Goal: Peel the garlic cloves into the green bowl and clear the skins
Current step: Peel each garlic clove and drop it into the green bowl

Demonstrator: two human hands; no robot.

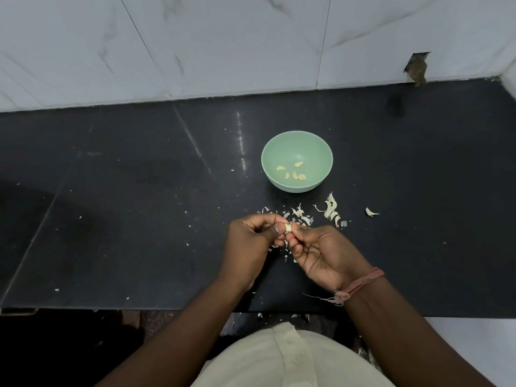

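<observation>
We pinch one garlic clove (288, 227) between left hand (251, 241) and right hand (321, 252), near the green bowl (296, 141) holding peeled cloves (293, 173).

Black stone counter (111, 191), glossy; white marble-look wall tiles (223, 46) behind; hole (417, 67) in tile.

Both arms are bare from the elbow down, with no sleeves showing. The left hand (251, 241) carries no ring, watch or band. At the wrist of the right hand (324, 255) sits a bracelet (363, 283) of faded pink thread, wound round several times. Its ends are frayed, and pale loose strands (321, 299) trail off from the knot on the inner side. The nails are short and plain. Lower down, the torso is covered by a cream shirt (293, 361) with a front placket bearing small buttons (298, 358) of the same colour.
</observation>
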